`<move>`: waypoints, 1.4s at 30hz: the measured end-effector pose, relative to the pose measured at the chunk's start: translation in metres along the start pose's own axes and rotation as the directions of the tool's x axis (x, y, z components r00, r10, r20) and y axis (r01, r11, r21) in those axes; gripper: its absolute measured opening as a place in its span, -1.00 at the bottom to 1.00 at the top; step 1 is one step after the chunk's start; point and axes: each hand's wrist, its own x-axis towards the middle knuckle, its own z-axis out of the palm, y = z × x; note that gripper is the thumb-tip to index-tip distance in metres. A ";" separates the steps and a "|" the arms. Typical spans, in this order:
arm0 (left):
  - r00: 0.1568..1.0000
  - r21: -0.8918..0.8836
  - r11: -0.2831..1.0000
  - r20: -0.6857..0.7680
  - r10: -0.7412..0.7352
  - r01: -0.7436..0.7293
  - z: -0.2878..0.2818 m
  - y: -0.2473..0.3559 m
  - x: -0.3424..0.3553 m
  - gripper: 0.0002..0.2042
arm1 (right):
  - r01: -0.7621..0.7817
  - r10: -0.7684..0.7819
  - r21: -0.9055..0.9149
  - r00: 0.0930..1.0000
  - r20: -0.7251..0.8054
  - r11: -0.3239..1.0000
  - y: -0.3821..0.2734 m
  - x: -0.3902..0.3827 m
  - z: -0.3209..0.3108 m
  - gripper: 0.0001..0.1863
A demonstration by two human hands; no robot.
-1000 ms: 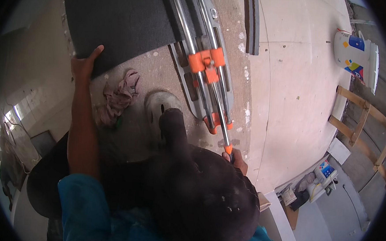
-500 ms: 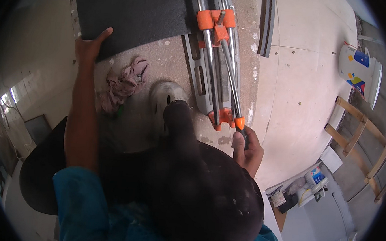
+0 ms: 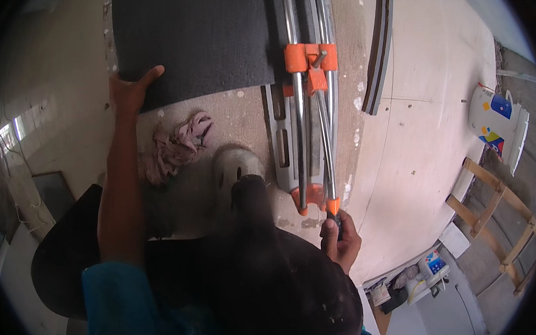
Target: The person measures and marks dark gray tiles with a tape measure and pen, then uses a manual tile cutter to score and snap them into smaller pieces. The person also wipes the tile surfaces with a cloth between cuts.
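Note:
A tile cutter with twin metal rails and an orange carriage point(image 3: 311, 59) lies on a speckled board point(image 3: 234, 110). Under its rails is the edge of a large dark tile point(image 3: 196, 34), which reaches past the top of the view. My right hand point(image 3: 344, 244) is closed round the black-and-orange handle point(image 3: 333, 207) at the lever's near end, which is lowered along the rails. At the tile's near left corner, my left hand point(image 3: 127, 97) grips the edge, thumb lying on top; its other fingers are mostly hidden. A crumpled pinkish rag point(image 3: 187, 139) lies near the tile.
My light mesh shoe point(image 3: 227, 159) is planted between rag and cutter. Narrow dark strips point(image 3: 379, 51) lie right of the cutter. Further right are a white bucket point(image 3: 492, 113) and a wooden frame point(image 3: 493, 200); several containers point(image 3: 432, 266) stand at lower right.
The whole scene sits lower in the picture, as my view has shifted. Both hands keep their places on tile and handle; the carriage shows no clear movement along the rails.

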 end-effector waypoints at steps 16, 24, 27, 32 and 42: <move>0.995 0.027 0.995 -0.016 -0.098 0.099 0.001 0.005 -0.005 0.04 | 0.023 -0.024 0.018 0.999 0.041 1.000 0.003 0.001 -0.005 -0.54; 0.988 0.070 0.989 0.068 -0.135 0.130 -0.003 0.004 -0.003 0.11 | -0.012 0.012 0.007 0.998 0.059 1.000 -0.002 0.001 -0.006 -0.51; 0.993 0.119 0.986 0.020 -0.121 0.117 0.000 -0.003 -0.001 0.14 | -0.003 0.003 0.004 0.998 0.057 1.000 -0.003 0.000 -0.006 -0.52; 0.992 0.084 0.990 0.047 -0.114 0.110 -0.001 0.003 -0.003 0.18 | 0.001 -0.002 0.028 0.998 0.060 1.000 0.006 0.001 -0.005 -0.57; 0.998 0.075 0.996 -0.039 0.043 -0.040 0.002 -0.006 -0.002 0.21 | 0.299 -0.299 0.005 0.954 0.005 0.954 0.023 0.013 0.012 -0.59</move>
